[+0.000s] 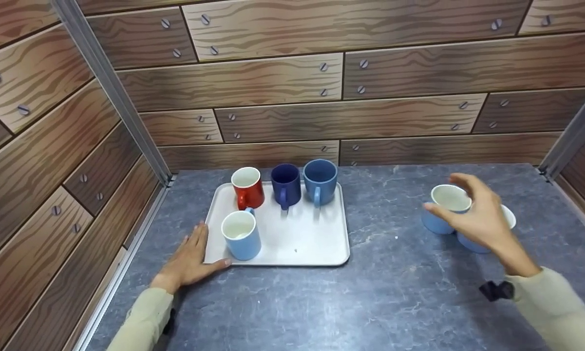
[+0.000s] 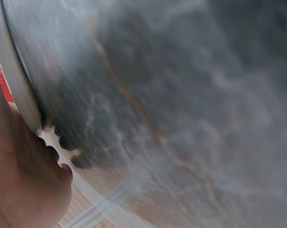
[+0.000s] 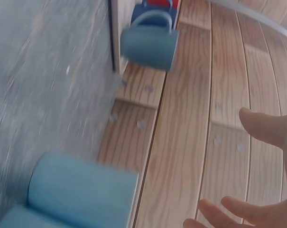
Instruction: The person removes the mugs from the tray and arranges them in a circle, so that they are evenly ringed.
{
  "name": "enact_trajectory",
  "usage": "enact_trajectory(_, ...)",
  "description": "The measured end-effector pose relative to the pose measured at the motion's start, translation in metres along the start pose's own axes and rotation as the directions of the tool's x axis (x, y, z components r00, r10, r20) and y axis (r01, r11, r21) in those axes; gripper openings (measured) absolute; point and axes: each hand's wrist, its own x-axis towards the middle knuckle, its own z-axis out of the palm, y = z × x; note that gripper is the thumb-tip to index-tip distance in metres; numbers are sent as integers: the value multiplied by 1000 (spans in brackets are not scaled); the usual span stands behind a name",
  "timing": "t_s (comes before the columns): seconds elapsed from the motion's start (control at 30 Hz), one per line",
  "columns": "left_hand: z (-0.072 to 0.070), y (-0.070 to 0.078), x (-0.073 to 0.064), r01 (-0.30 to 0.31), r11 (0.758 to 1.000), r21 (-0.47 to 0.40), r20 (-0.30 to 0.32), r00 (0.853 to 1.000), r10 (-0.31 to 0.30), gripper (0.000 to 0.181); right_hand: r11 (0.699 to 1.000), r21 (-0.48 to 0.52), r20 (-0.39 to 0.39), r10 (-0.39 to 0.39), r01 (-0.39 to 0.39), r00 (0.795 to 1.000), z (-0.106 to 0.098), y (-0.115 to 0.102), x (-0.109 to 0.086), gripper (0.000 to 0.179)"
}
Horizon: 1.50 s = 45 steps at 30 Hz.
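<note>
My left hand [image 1: 190, 258] rests at the left front corner of a white tray [image 1: 292, 239], fingers along its left side and thumb at the front edge. On that tray stand a red mug [image 1: 253, 194], a dark blue mug [image 1: 292, 191], a medium blue mug [image 1: 324, 187] and, nearest the left hand, a light blue mug [image 1: 245, 243]. Over at the right, two more light blue mugs stand side by side: one mug [image 1: 436, 222] and another mug [image 1: 475, 243] partly hidden by the hand. Above them hovers my right hand [image 1: 480, 214], thumb and fingers spread, holding nothing.
The grey marbled table [image 1: 360, 302] lies under everything. Behind it rises a wood-patterned wall [image 1: 282, 87], and another such wall [image 1: 39, 195] closes the left side. Metal posts [image 1: 112, 87] mark the corners.
</note>
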Motion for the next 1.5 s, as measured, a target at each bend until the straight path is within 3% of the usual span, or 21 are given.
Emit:
enact_trajectory(0.2, -2, 0, 2, -3, 1000, 2, -9, 1000, 3, 128, 991, 98, 72, -94, 87, 993, 41, -24, 9, 79)
enact_trajectory(0.4, -2, 1, 1, -3, 1000, -4, 1, 1000, 3, 129, 976, 194, 175, -134, 99, 975, 86, -49, 14, 79)
enact_trajectory(0.87, 1, 1, -5, -13, 1000, -11, -8, 1000, 13, 129, 920, 376, 372, -258, 109, 892, 192, -122, 11, 86)
enact_trajectory(1.2, 1, 2, -1, 4, 1000, -5, 5, 1000, -4, 129, 899, 429, 444, -299, 93, 845, 248, -152, 10, 91)
enact_trajectory(1.5, 3, 1, -1, -1, 1000, -4, 0, 1000, 1, 129, 887, 460, 490, -298, 48, 820, 287, -171, 10, 93)
